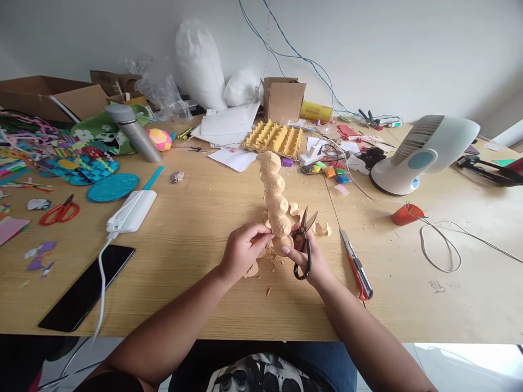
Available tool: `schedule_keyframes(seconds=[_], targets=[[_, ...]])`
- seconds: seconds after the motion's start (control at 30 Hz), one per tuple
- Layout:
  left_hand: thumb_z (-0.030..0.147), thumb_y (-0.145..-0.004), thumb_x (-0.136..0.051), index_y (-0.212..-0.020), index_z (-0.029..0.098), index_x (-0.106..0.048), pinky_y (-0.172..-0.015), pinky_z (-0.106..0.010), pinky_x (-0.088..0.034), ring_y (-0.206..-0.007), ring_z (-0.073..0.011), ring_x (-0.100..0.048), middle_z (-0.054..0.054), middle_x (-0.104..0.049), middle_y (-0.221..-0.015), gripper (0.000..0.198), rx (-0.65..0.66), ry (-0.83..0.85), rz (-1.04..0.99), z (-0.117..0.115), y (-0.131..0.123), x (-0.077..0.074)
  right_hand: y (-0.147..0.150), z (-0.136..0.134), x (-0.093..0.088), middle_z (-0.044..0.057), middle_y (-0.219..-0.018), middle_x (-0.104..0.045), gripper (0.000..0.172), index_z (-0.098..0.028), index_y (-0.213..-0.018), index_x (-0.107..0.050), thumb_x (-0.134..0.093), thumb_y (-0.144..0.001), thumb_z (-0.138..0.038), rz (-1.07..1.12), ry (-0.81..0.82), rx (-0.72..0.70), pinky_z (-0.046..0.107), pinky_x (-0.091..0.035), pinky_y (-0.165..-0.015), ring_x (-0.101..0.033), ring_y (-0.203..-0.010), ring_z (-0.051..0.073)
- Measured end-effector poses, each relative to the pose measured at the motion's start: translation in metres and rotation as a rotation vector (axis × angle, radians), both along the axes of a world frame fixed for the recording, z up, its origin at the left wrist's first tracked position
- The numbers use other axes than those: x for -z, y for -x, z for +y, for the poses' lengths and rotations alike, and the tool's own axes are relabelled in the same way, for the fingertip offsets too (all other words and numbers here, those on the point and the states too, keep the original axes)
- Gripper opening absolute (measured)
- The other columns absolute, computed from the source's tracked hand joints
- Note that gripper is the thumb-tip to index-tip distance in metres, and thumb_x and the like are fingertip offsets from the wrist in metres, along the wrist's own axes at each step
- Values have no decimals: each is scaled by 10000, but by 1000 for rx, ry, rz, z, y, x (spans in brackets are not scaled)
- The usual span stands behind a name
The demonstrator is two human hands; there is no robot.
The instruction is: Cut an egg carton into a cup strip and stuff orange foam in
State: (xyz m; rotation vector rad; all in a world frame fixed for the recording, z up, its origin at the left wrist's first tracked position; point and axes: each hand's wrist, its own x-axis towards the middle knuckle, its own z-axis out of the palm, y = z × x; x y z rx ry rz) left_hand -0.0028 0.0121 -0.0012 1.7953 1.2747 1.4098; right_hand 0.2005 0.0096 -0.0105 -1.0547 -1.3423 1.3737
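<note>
Our black-and-white printed shirt sits nearest. Above the pale wooden table, our left hand pinches the near end of a bumpy tan cardboard-like strip; our right hand clasps black-handled metal scissors, blades parted, while also touching the strip.

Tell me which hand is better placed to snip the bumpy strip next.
Likely the right hand: it holds the black-handled scissors, blades apart, beside the bumpy strip. The left hand pinches the strip's lower part, without a tool.
</note>
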Motion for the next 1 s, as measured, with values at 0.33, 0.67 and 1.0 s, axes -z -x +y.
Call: schedule_keyframes(seconds=[0.33, 0.67, 1.0], targets=[[482, -870, -841, -1371, 249, -618, -1025, -387, -582, -1221, -258, -707, -127, -735, -1308, 595, 332, 401, -630, 8, -1, -1, 2, -1, 5, -32, -868, -460, 545, -279, -1084, -489, -872, -799, -541, -94, -125, 9, 292, -393, -622, -420, -708, 152], [408, -833, -861, -1314, 244, -632, -938, -337, -593, -1152, -236, -723, -95, -746, -1243, 557, 276, 445, -693, 5, -2, -4, 4, -6, 3, 10, -940, -576, 506, -266, -1154, -504, -797, -884, -577, -126, -146, -90, 351, -513, -755, -576, -821, 190], [322, -796, -780, -1317, 237, -606, -839, -318, -531, -1009, -209, -702, -50, -768, -1102, 556, 105, 572, -617, 27, 34, -18, -35, 32, -5, 47, -1026, -734, 530, -282, -1169, -543, -797, -834, -606, -190, -16, 223, 422, -550, -904, -698, -968, 248]])
